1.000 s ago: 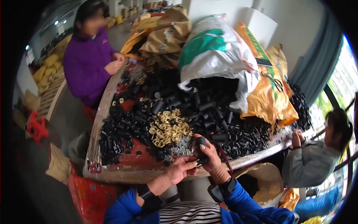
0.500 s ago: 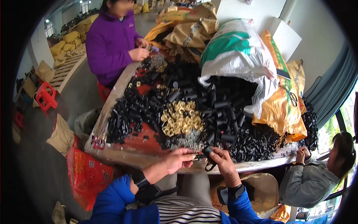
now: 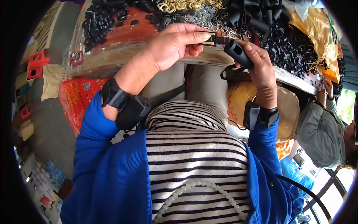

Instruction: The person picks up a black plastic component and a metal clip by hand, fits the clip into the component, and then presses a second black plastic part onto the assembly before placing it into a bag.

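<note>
Over the table's near edge, my left hand (image 3: 177, 44) pinches a small black clip piece (image 3: 212, 39) with a gold-coloured part beside the fingertips. My right hand (image 3: 260, 64) is closed round a black tubular handle (image 3: 239, 54) that has an oval opening in its side. From this handle a thin black strap loop (image 3: 225, 73) hangs down below the hand. The clip piece and the handle meet or nearly meet between my hands; whether they are joined I cannot tell.
Beyond my hands the red-topped table (image 3: 128, 31) carries black plastic parts (image 3: 97, 28), gold rings (image 3: 179, 5), silver metal hooks (image 3: 203, 16) and more black handles (image 3: 257, 24). An orange sack (image 3: 311, 33) lies right. Another person (image 3: 322, 130) works at the right edge.
The view has tilted down toward my body, so the table and hands appear higher. Both hands keep their holds, and the handle's oval opening now shows.
</note>
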`<control>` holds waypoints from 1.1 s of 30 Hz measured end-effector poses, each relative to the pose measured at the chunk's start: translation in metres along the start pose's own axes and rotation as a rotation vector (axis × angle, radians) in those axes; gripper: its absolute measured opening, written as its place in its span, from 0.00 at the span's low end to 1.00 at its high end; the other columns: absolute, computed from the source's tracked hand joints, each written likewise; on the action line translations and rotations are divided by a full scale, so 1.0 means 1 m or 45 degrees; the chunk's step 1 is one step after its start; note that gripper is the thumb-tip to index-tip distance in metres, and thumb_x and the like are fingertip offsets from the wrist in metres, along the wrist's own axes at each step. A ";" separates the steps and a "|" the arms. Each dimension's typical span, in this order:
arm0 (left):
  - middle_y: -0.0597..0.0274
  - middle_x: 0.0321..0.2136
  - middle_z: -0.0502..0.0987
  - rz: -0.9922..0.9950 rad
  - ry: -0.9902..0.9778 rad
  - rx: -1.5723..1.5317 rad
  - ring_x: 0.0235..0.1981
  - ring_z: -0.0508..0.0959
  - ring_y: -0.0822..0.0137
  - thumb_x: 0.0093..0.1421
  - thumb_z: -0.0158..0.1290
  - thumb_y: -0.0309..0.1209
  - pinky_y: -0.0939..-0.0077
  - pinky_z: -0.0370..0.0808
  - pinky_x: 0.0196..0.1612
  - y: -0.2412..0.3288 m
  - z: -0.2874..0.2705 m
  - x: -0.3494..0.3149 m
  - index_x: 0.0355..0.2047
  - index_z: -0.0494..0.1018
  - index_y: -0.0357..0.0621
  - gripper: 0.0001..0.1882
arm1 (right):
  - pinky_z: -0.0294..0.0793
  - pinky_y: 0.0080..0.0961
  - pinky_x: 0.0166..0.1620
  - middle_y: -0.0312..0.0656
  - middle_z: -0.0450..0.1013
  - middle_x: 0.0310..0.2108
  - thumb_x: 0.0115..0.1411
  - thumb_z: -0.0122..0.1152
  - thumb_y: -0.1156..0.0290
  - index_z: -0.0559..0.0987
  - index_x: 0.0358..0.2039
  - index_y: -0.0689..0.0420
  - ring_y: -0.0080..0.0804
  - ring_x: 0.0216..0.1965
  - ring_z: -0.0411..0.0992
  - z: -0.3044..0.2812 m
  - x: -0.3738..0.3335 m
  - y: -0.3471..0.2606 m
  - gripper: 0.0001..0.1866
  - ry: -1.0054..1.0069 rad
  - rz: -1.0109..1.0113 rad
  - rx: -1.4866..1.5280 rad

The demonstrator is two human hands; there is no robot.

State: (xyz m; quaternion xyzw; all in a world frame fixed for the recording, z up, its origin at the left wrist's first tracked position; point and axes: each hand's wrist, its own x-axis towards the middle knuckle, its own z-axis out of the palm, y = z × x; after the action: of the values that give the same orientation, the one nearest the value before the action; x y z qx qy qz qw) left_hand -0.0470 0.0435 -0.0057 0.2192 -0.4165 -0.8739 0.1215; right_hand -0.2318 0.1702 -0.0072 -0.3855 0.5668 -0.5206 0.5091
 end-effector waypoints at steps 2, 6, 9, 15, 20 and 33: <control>0.70 0.20 0.69 -0.034 -0.019 0.016 0.21 0.68 0.80 0.51 0.49 0.30 0.89 0.66 0.26 -0.007 -0.003 0.001 0.34 0.68 0.37 0.11 | 0.62 0.12 0.27 0.36 0.68 0.24 0.55 0.43 0.62 0.71 0.36 0.65 0.19 0.22 0.63 0.002 0.003 0.003 0.18 -0.016 0.001 -0.005; 0.70 0.21 0.68 -0.072 -0.049 0.090 0.22 0.66 0.80 0.51 0.48 0.29 0.88 0.65 0.26 -0.011 -0.003 0.007 0.36 0.67 0.37 0.13 | 0.62 0.11 0.27 0.37 0.68 0.26 0.56 0.43 0.63 0.70 0.36 0.65 0.18 0.23 0.64 0.010 0.007 0.002 0.17 0.002 -0.090 -0.134; 0.71 0.22 0.67 -0.092 -0.057 0.151 0.22 0.66 0.80 0.51 0.47 0.29 0.88 0.64 0.26 -0.012 -0.007 0.011 0.38 0.66 0.36 0.14 | 0.62 0.10 0.27 0.37 0.69 0.27 0.56 0.42 0.64 0.70 0.37 0.65 0.18 0.24 0.64 0.018 0.009 0.000 0.16 0.051 -0.161 -0.252; 0.71 0.20 0.68 -0.044 -0.013 0.323 0.21 0.65 0.81 0.50 0.49 0.30 0.88 0.64 0.25 -0.006 -0.011 0.015 0.37 0.67 0.36 0.14 | 0.63 0.15 0.38 0.39 0.69 0.29 0.56 0.44 0.69 0.70 0.36 0.65 0.22 0.32 0.66 0.025 0.024 0.003 0.13 0.135 -0.329 -0.320; 0.71 0.19 0.68 0.041 0.026 0.500 0.20 0.65 0.81 0.50 0.50 0.29 0.89 0.64 0.24 -0.001 -0.006 0.017 0.36 0.68 0.36 0.13 | 0.62 0.07 0.25 0.36 0.69 0.30 0.56 0.42 0.67 0.70 0.37 0.63 0.14 0.27 0.65 0.025 0.028 0.005 0.14 0.179 -0.436 -0.475; 0.69 0.21 0.70 -0.198 -0.011 0.248 0.21 0.68 0.81 0.49 0.51 0.30 0.88 0.66 0.25 -0.005 0.003 0.002 0.35 0.69 0.36 0.14 | 0.55 0.05 0.18 0.32 0.68 0.24 0.57 0.39 0.65 0.70 0.37 0.60 0.10 0.19 0.60 0.040 0.004 0.000 0.14 0.270 -0.198 -0.216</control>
State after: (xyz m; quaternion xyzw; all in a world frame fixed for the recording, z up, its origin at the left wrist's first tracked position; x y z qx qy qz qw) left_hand -0.0508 0.0479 -0.0085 0.2577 -0.4818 -0.8370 0.0298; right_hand -0.1935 0.1587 -0.0055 -0.4129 0.6277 -0.5464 0.3701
